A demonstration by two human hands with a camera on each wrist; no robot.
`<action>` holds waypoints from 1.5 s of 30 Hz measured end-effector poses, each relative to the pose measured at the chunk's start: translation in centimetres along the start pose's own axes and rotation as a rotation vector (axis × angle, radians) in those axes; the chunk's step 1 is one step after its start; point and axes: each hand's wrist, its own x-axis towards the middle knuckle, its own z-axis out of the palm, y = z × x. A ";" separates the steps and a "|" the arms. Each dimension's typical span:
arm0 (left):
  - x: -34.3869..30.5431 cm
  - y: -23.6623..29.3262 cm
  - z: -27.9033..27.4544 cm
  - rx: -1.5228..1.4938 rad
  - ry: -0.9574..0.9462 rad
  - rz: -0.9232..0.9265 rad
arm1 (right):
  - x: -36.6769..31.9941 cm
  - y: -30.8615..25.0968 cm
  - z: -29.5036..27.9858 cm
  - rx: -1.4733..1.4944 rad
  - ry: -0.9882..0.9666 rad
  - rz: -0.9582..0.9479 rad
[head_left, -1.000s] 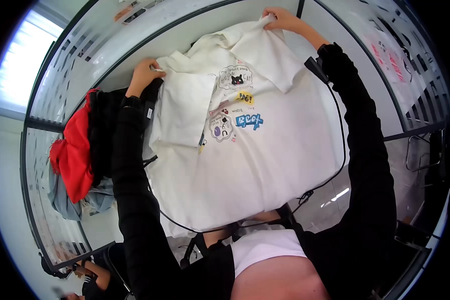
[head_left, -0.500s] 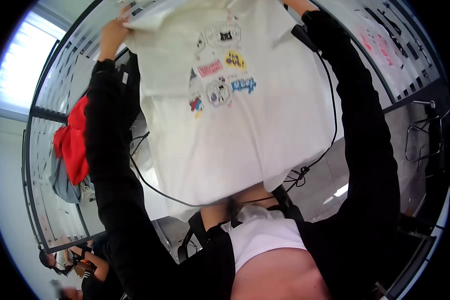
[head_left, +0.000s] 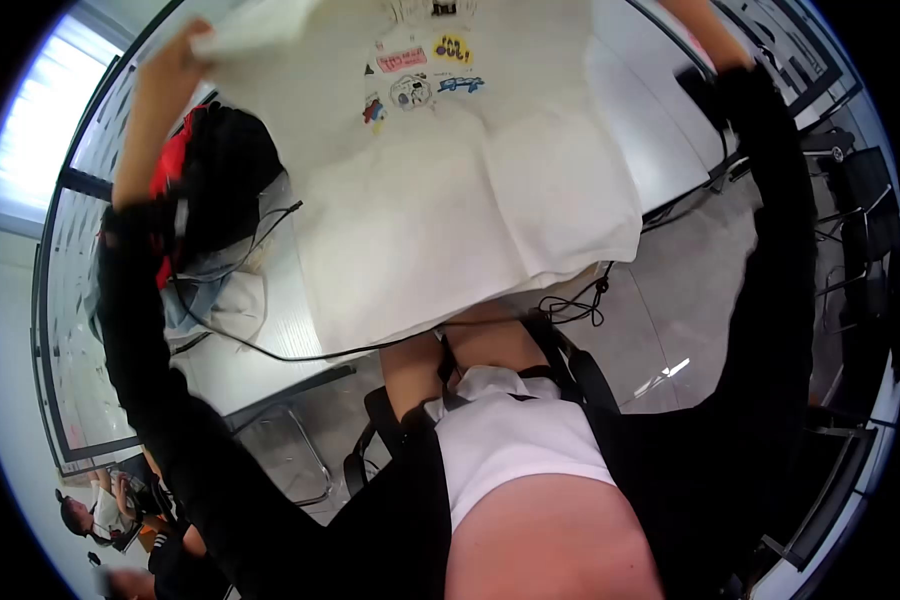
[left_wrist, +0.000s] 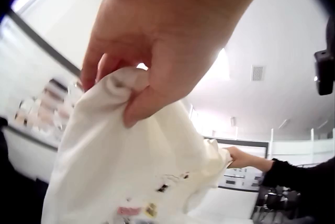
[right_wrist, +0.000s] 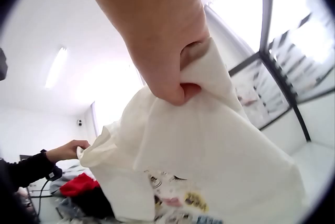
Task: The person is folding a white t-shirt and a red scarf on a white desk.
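Observation:
A white T-shirt (head_left: 400,220) with colourful cartoon and lettering prints is spread between my two hands, its lower part over the table's near edge. My left hand (head_left: 173,68) grips its left shoulder area at the upper left of the head view. In the left wrist view the thumb and fingers (left_wrist: 140,110) pinch the bunched white fabric. My right hand (right_wrist: 165,62) holds the opposite shoulder area, fingers curled into the cloth; in the head view it is mostly cut off at the top edge. The upper shirt is raised, its collar outside the head view.
Black clothing (head_left: 232,175), a red garment (head_left: 158,185) and a pale blue-grey one lie on the white table (head_left: 240,385) at the left. A black cable (head_left: 300,357) crosses below the shirt's hem. Chairs (head_left: 860,200) stand at the right; other people (head_left: 82,515) sit at the lower left.
Both hands have lifted the shirt's top and moved farther apart and up in the view. Its sleeves were folded inward over the front before; now the front shows spread out, the hem nearer the table edge.

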 end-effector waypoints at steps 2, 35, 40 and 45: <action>-7.1 1.9 1.6 -0.228 -0.140 0.103 | -6.3 -0.6 4.8 0.067 0.014 -0.163; -24.3 1.0 9.3 -0.803 -0.519 -0.848 | -13.9 -13.9 4.9 0.439 -0.531 0.248; -21.3 0.3 12.0 -1.295 -0.596 -1.042 | -9.7 -15.8 7.2 0.142 -0.821 0.324; -21.3 -0.9 15.5 -1.222 -0.526 -0.920 | -11.3 -8.9 11.3 0.201 -0.922 0.284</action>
